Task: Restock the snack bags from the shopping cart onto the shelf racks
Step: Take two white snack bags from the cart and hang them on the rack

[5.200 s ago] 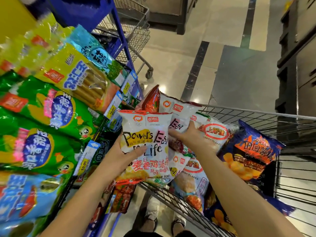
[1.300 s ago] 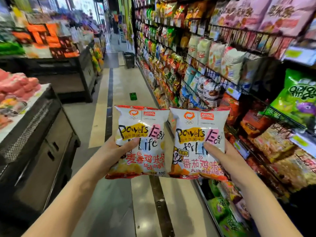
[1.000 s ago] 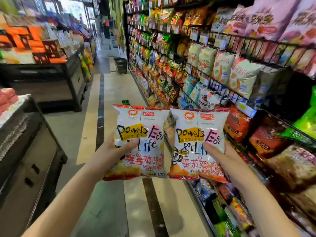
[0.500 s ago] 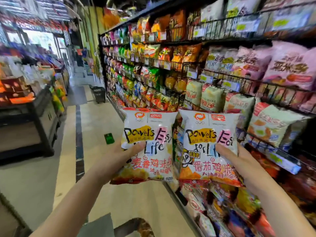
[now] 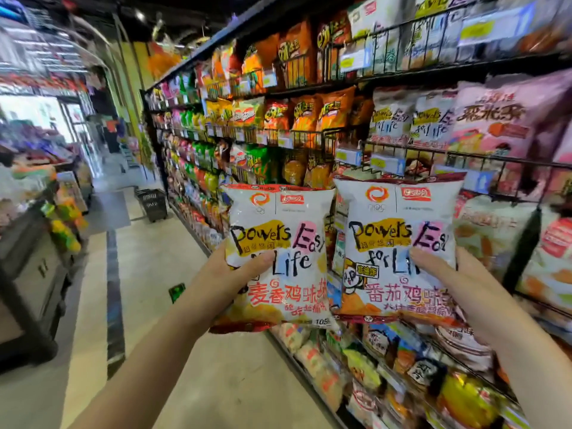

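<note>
I hold two white "Powers Easy for Life" snack bags upright, side by side in front of me. My left hand (image 5: 229, 274) grips the left bag (image 5: 278, 230) at its left edge, thumb across the front. My right hand (image 5: 455, 280) grips the right bag (image 5: 399, 221) at its right edge in the same way. Both bags hang in front of the wire shelf racks (image 5: 433, 159) on my right. Matching white bags (image 5: 411, 119) stand on a rack above and to the right of the held ones. The shopping cart is out of view.
The racks run down the aisle's right side, packed with orange, green and pink snack bags. A black basket (image 5: 151, 204) stands on the floor by the racks further down. A dark display counter (image 5: 34, 274) lines the left side, with open floor between.
My view has swung up and right toward the racks. Both bags have risen in front of the shelf with the matching white bags. Each hand's grip is unchanged.
</note>
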Demonstrator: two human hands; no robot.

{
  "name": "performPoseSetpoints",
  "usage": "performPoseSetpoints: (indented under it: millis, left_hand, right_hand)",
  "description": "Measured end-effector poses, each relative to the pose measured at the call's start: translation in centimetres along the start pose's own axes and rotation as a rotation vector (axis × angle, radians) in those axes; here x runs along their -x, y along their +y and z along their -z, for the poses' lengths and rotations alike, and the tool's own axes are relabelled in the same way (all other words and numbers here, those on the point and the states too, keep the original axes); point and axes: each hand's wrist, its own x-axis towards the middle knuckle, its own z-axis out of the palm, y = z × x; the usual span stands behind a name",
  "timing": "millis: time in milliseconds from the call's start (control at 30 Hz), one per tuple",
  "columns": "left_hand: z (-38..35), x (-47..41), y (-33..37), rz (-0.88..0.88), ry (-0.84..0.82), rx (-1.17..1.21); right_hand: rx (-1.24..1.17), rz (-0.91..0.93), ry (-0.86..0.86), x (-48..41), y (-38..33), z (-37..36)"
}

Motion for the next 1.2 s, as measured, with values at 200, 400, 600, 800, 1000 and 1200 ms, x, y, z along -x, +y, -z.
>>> performPoseSetpoints:
  millis: [200,400,600,800,1000,1200]
  left_hand:
    - [0.9,-12.8,0.3,-0.029,-0.065,-0.005]
    - [0.2,-22.4,-0.3,-0.077,-0.161,-0.004]
    - [-2.2,-30.6,-0.6,-0.122,-0.284,0.097]
    - [-2.2,-39.3,-1.2,-0.201,-0.490,0.140]
    - [-1.6,-45.8,0.3,-0.227,-0.575,0.147]
    - [-2.3,-48.6,0.4,-0.271,-0.727,0.212]
  right_hand:
    - [-0.020,-0.023,0.102,-8.9,0.7,1.0]
    - [-0.022,0.001,0.228,-14.2,-0.3,1.2]
    - [0.102,0.002,0.447,-16.8,-1.5,0.9]
    - [0.210,0.011,0.676,-19.8,-3.1,-1.8]
    - [0.326,0.008,0.814,-21.8,-4.7,-4.4]
    - [0.303,-0.026,0.880,-21.5,-5.0,-3.9]
